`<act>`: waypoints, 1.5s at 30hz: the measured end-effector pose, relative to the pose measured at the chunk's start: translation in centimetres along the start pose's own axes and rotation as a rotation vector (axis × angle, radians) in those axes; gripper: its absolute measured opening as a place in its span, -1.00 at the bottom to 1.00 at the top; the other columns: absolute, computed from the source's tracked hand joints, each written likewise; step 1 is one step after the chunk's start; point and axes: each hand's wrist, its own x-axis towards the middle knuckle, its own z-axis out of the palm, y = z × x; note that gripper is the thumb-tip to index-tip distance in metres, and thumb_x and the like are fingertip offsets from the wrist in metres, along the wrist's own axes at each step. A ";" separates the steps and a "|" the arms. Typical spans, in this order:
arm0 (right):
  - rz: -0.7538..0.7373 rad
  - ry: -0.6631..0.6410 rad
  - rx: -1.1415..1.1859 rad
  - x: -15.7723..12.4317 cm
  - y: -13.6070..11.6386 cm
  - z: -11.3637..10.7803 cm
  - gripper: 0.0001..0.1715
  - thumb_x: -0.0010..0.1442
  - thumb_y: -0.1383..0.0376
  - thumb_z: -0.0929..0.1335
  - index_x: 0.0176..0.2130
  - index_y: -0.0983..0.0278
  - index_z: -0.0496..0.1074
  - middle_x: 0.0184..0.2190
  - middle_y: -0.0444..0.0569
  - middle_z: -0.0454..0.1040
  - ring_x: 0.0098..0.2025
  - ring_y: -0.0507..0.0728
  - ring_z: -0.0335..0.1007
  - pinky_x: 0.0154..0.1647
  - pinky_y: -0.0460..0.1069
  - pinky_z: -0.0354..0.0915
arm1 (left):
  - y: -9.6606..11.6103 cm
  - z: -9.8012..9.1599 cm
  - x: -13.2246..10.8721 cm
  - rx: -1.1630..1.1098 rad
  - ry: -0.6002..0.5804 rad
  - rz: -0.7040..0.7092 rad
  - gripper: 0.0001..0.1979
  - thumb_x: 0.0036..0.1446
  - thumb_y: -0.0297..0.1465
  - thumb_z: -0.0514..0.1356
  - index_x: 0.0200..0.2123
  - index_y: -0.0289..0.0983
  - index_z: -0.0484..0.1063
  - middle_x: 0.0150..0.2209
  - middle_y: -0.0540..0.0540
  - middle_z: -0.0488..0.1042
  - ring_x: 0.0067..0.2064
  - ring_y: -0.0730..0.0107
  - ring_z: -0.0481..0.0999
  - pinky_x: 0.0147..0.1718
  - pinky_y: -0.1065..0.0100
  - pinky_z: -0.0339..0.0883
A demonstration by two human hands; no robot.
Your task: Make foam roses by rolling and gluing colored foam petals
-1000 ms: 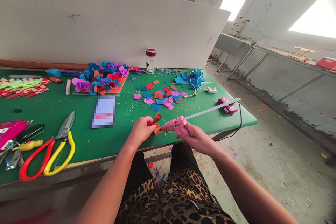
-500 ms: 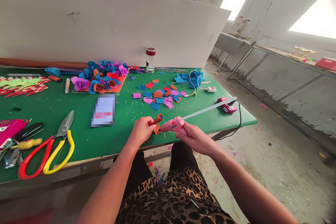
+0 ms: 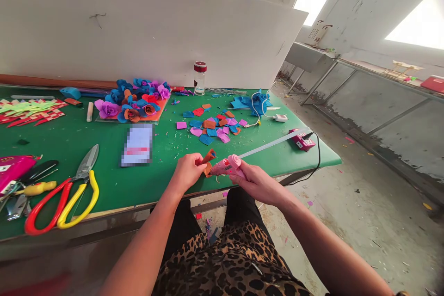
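My left hand (image 3: 187,172) is closed around a small orange felt piece (image 3: 208,161), partly rolled, just above the front edge of the green table (image 3: 114,185). My right hand (image 3: 255,181) grips a pink glue gun (image 3: 227,165) whose nozzle touches the orange piece. A long white glue stick (image 3: 270,144) pokes out of the gun's back toward the right. Both hands meet over the table's front edge, above my lap.
Loose felt squares (image 3: 211,124) in blue, pink and orange lie mid-table. Finished felt roses (image 3: 133,101) sit at the back beside a small jar (image 3: 199,78). Red and yellow shears (image 3: 65,194) lie at the left. A pink charger (image 3: 301,139) with a cable is at the right.
The glue gun's stick has tilted slightly lower and the hands have shifted a little; the grip on the orange piece and the gun is the same.
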 end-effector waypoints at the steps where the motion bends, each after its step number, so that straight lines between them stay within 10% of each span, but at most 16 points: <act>1: 0.001 -0.016 -0.036 0.0 -0.1 -0.1 -0.72 0.31 0.18 0.26 -0.03 0.20 0.40 -0.26 -0.04 0.51 -0.27 0.15 0.36 -0.17 0.01 0.25 | -0.1 0.0 0.0 0.002 0.001 0.001 -0.78 -0.06 -0.28 0.17 -0.61 -0.23 0.23 -0.61 0.08 0.23 -0.51 0.45 0.15 -0.49 0.38 -0.05; 45: 0.027 -0.070 -0.230 0.2 -1.1 -0.1 -0.71 0.37 0.15 0.18 -0.07 0.25 0.32 -0.26 -0.02 0.50 -0.28 0.14 0.36 -0.28 -0.03 0.18 | -0.3 0.2 0.0 0.008 0.024 0.011 -0.74 -0.06 -0.31 0.19 -0.64 -0.23 0.18 -0.65 0.11 0.18 -0.51 0.46 0.14 -0.51 0.39 -0.05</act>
